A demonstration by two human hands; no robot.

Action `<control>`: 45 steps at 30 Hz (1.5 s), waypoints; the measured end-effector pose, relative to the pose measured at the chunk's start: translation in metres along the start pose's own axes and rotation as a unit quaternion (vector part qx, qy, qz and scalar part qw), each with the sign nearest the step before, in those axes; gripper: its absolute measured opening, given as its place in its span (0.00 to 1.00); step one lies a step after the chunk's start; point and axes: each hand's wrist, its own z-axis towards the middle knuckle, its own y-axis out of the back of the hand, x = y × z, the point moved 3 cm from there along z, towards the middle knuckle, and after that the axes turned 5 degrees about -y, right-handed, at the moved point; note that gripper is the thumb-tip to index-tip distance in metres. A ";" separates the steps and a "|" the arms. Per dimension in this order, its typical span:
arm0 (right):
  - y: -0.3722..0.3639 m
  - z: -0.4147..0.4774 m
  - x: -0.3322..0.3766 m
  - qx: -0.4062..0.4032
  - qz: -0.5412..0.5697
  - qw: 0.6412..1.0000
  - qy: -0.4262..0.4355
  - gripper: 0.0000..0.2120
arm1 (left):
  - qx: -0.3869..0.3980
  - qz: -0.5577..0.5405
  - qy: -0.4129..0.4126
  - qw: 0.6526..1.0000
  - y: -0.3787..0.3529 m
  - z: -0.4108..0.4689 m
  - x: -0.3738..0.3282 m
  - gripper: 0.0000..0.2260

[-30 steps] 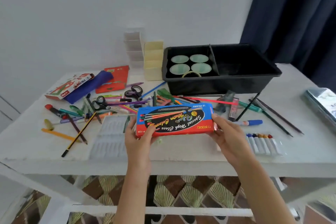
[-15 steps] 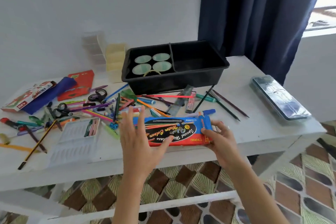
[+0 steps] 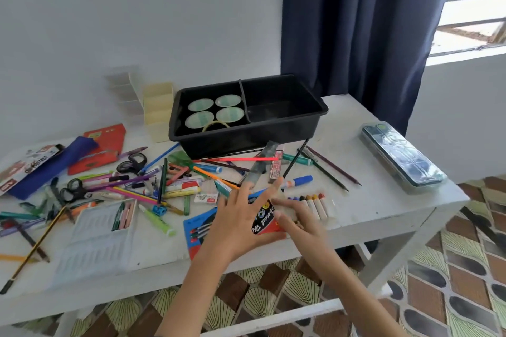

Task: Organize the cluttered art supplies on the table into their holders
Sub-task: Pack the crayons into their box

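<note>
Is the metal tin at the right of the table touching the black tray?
Apart. The head view shows bare white table between the metal tin and the black tray.

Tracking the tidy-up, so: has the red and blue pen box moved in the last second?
Yes. The pen box dropped toward the front edge of the table: it was held beyond the crayon row, now it sits tilted nearer than it.

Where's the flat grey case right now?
Head view: the flat grey case lies on the right end of the white table, apart from the clutter, right of the black tub.
</note>
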 end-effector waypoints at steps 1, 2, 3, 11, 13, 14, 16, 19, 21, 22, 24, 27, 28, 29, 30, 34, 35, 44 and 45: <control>-0.005 -0.002 -0.003 0.021 -0.052 0.998 0.023 0.13 | 0.003 0.015 -0.005 1.000 -0.002 -0.001 0.000 0.36; -0.008 -0.002 -0.008 0.035 -0.100 0.994 0.041 0.14 | 0.006 0.031 -0.012 0.999 -0.005 -0.002 0.002 0.34; -0.009 0.000 -0.012 0.044 -0.144 0.987 0.055 0.15 | 0.006 0.043 -0.017 0.999 -0.007 -0.003 0.005 0.33; 0.033 0.039 -0.005 -0.028 -0.286 0.946 0.149 0.07 | -0.010 0.032 0.027 0.999 -0.008 -0.018 0.042 0.36; 0.040 0.054 -0.006 0.036 -0.401 0.903 0.150 0.17 | 0.008 0.017 0.040 0.999 -0.006 -0.024 0.053 0.34; 0.040 0.061 -0.008 0.079 -0.457 0.875 0.135 0.22 | 0.023 0.009 0.049 0.998 -0.005 -0.027 0.059 0.34; 0.042 0.070 -0.015 0.130 -0.519 0.837 0.115 0.30 | 0.037 -0.022 0.067 0.997 -0.004 -0.034 0.070 0.34; 0.042 0.077 -0.021 0.126 -0.509 0.841 0.131 0.32 | 0.058 -0.037 0.083 0.994 -0.002 -0.040 0.082 0.36; 0.042 0.078 -0.021 0.111 -0.484 0.857 0.139 0.31 | 0.070 -0.056 0.085 0.992 -0.002 -0.042 0.087 0.38; 0.043 0.078 -0.021 0.104 -0.468 0.866 0.142 0.30 | 0.072 -0.066 0.085 0.992 -0.002 -0.043 0.090 0.38; 0.045 0.076 -0.019 0.088 -0.433 0.886 0.141 0.28 | 0.069 -0.080 0.087 0.991 -0.002 -0.044 0.092 0.38; 0.047 0.068 -0.016 0.054 -0.390 0.908 0.146 0.25 | 0.070 -0.083 0.090 0.990 -0.002 -0.044 0.092 0.38; 0.047 0.066 -0.015 0.036 -0.383 0.910 0.156 0.25 | 0.072 -0.083 0.091 0.990 -0.002 -0.043 0.091 0.38; 0.047 0.065 -0.015 0.014 -0.377 0.911 0.167 0.25 | 0.073 -0.085 0.092 0.989 -0.002 -0.043 0.091 0.37; 0.046 0.064 -0.014 -0.010 -0.371 0.911 0.179 0.24 | 0.073 -0.089 0.093 0.989 -0.003 -0.042 0.090 0.37; 0.035 0.058 -0.015 -0.050 -0.357 0.907 0.216 0.22 | 0.055 -0.111 0.087 0.988 -0.003 -0.037 0.084 0.34; 0.031 0.057 -0.016 -0.048 -0.356 0.907 0.220 0.23 | 0.048 -0.109 0.083 0.989 -0.002 -0.036 0.083 0.35; 0.026 0.057 -0.014 0.087 -0.396 0.884 0.233 0.20 | 0.089 -0.101 0.025 0.991 -0.005 -0.024 0.075 0.39; 0.025 0.058 -0.012 0.103 -0.398 0.882 0.232 0.20 | 0.096 -0.102 0.021 0.990 -0.007 -0.023 0.072 0.38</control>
